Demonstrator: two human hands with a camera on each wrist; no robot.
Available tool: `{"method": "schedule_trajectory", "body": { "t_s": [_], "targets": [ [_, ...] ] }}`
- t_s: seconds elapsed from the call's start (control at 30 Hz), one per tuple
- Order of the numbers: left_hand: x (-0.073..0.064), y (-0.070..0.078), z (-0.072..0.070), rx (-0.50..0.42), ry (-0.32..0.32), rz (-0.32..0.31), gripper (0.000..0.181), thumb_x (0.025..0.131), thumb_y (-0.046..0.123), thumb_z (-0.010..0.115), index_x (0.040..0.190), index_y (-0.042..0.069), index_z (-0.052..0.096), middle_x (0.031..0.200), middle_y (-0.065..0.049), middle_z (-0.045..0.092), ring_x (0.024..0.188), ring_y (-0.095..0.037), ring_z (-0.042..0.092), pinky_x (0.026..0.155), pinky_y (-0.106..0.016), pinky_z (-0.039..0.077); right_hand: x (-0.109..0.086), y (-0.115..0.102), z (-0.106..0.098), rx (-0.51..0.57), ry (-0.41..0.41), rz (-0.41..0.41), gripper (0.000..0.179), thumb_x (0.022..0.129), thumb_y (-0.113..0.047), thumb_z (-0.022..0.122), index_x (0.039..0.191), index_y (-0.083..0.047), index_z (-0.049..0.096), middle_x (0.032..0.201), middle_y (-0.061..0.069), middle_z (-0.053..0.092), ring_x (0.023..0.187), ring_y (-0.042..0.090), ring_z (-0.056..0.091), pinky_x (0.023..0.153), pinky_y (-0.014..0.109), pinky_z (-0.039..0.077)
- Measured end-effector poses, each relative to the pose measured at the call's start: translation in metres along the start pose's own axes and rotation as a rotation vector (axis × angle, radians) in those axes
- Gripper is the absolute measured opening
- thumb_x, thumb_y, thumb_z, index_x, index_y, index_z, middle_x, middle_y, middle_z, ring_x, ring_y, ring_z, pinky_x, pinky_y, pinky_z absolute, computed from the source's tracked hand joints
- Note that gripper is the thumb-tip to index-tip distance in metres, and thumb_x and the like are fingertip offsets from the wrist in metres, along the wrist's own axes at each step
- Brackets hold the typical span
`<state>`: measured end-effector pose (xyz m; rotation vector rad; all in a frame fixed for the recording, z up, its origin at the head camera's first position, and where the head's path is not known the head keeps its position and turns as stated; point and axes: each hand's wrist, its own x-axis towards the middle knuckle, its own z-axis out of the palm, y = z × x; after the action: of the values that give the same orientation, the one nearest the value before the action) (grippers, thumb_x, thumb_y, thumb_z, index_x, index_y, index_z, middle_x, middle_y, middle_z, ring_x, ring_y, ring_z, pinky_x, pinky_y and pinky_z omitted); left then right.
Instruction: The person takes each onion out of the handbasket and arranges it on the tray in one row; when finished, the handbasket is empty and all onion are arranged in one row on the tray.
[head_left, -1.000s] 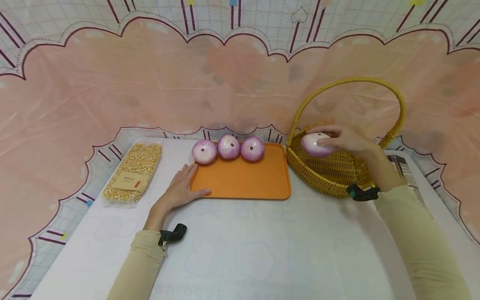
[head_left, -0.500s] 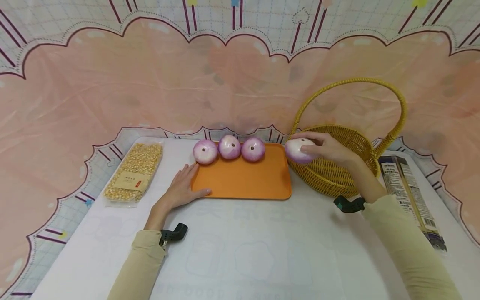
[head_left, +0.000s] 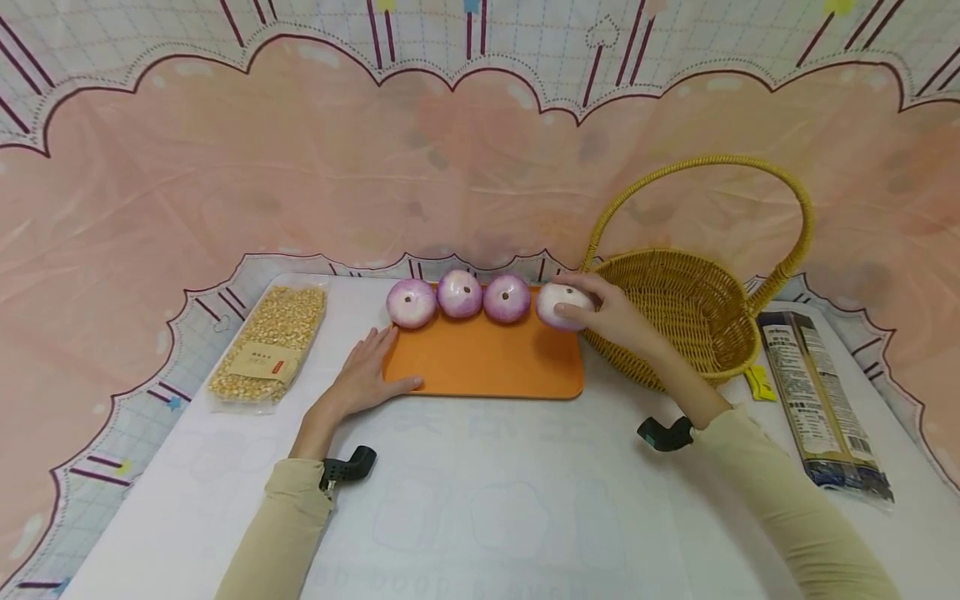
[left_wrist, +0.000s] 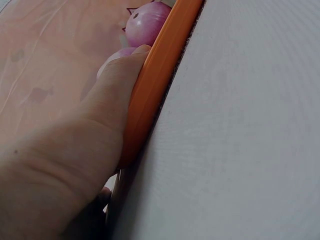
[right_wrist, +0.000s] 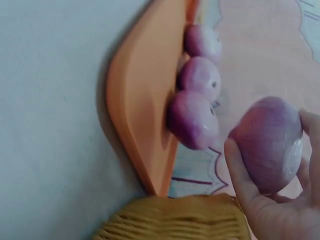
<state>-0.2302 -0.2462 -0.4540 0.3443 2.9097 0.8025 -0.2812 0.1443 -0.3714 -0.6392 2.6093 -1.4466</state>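
My right hand (head_left: 618, 317) grips a purple onion (head_left: 553, 308) over the back right corner of an orange tray (head_left: 480, 362). The right wrist view shows that onion (right_wrist: 267, 145) between thumb and fingers, raised clear of the tray. Three more purple onions stand in a row along the tray's back edge: a left one (head_left: 411, 304), a middle one (head_left: 459, 294) and a right one (head_left: 506, 299). My left hand (head_left: 362, 377) rests on the tray's left end with straight fingers, its thumb along the near edge; the left wrist view hides most of its fingers.
A wicker basket (head_left: 742, 354) with a tall arched handle stands against the tray's right side. Right of it lie a small yellow packet (head_left: 761, 383) and a long printed packet (head_left: 821, 408). A bag of corn kernels (head_left: 277, 333) lies at the left. A patterned cloth rises behind the table.
My right hand has carried the onion leftward from over the basket to over the tray's back right corner. The basket's inside and the packets beside it came into view. My left hand stayed put.
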Motion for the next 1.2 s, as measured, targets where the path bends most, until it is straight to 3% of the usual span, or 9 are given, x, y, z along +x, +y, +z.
{"method": "schedule_trajectory", "body": {
  "t_s": [0.17, 0.43, 0.97, 1.2],
  "targets": [
    [0.0, -0.001, 0.0, 0.005, -0.004, -0.004, 0.104, 0.082, 0.056, 0.067, 0.155, 0.003, 0.014, 0.163, -0.019, 0.014, 0.152, -0.039, 0.003, 0.124, -0.053, 0.001, 0.002, 0.002, 0.016, -0.029, 0.104, -0.014, 0.051, 0.089, -0.033, 0.071, 0.135, -0.017, 0.057, 0.139, 0.01, 0.051, 0.123, 0.029, 0.049, 0.105, 0.051, 0.045],
    [-0.001, -0.003, 0.001, 0.013, -0.005, -0.008, 0.103, 0.083, 0.055, 0.066, 0.155, 0.003, 0.014, 0.163, -0.019, 0.013, 0.151, -0.039, 0.002, 0.124, -0.054, 0.001, 0.009, 0.002, 0.048, 0.035, 0.296, -0.014, 0.048, 0.086, -0.022, 0.074, 0.131, -0.011, 0.06, 0.135, 0.017, 0.049, 0.126, 0.032, 0.047, 0.11, 0.05, 0.04],
    [-0.001, -0.001, 0.003, 0.002, 0.003, 0.004, 0.103, 0.083, 0.054, 0.067, 0.155, 0.002, 0.015, 0.162, -0.02, 0.014, 0.151, -0.04, 0.003, 0.124, -0.053, 0.002, 0.025, 0.006, 0.082, 0.109, 0.48, 0.023, 0.049, 0.087, -0.014, 0.071, 0.132, -0.004, 0.057, 0.14, 0.018, 0.046, 0.131, 0.032, 0.043, 0.114, 0.045, 0.034],
    [0.0, 0.0, 0.003, 0.007, 0.007, 0.01, 0.103, 0.083, 0.054, 0.067, 0.155, 0.002, 0.015, 0.162, -0.02, 0.014, 0.151, -0.04, 0.004, 0.124, -0.054, 0.002, 0.03, 0.01, 0.088, 0.081, 0.501, 0.044, 0.05, 0.086, -0.014, 0.07, 0.133, -0.004, 0.056, 0.146, 0.019, 0.039, 0.136, 0.035, 0.039, 0.116, 0.047, 0.031]
  ]
}}
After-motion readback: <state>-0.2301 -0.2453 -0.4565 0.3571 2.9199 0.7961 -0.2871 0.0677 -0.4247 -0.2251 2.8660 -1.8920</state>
